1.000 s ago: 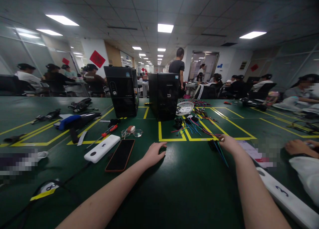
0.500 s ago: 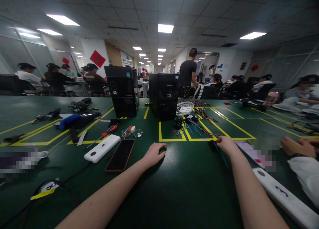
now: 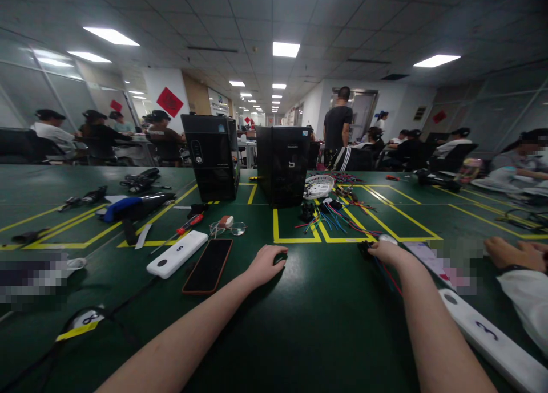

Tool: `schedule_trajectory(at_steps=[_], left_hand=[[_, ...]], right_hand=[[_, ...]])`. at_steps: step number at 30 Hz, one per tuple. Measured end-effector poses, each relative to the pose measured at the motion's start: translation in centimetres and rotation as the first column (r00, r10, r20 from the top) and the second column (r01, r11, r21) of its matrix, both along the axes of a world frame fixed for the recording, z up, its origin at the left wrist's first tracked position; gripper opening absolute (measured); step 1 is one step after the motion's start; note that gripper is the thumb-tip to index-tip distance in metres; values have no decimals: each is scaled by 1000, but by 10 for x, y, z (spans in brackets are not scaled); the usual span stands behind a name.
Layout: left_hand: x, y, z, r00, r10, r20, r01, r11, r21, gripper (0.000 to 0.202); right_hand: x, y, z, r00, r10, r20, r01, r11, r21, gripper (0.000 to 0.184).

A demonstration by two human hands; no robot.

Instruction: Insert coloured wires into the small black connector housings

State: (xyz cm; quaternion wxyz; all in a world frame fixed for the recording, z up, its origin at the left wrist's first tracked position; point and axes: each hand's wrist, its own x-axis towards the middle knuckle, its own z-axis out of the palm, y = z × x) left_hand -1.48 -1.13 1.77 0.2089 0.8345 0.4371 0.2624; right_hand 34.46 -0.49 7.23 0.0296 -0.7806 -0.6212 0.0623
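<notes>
My left hand (image 3: 266,263) rests on the green table (image 3: 299,324) with its thumb and fingers apart and nothing between them. To its left lies a phone (image 3: 208,266) in a brown-edged case, screen dark. On the right side, my right hand (image 3: 387,250) has its fingers closed at a small black wired connector (image 3: 365,248) low over the table. Red and blue wires (image 3: 390,276) trail from under the palm. My fingers partly hide the connector. A pale round object (image 3: 387,239) shows just behind the hand.
Two black computer towers (image 3: 212,159) stand ahead, with a white basket (image 3: 318,186) and loose coloured wires (image 3: 334,215) beside them. Glasses (image 3: 229,228), a screwdriver (image 3: 189,224) and a white power strip (image 3: 177,254) lie left. Another strip (image 3: 483,330) and a co-worker's hands (image 3: 514,254) are right.
My right hand has shifted slightly left and turned; the trailing wires now show red, and a pale round object has come into view behind it. My left hand stays put. A standing person moved right.
</notes>
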Motion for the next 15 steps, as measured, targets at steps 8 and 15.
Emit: schedule_trajectory(at_steps=[8,15], left_hand=[[0,3,-3,1000,1,7,-1,1000,-3,35],[0,7,-12,995,16,96,-21,998,55,55]], right_hand=[[-42,5,-8,989,144,-46,-141,988,64,26],[-151,-6,-46,805,593,12,-547,734,404,39]])
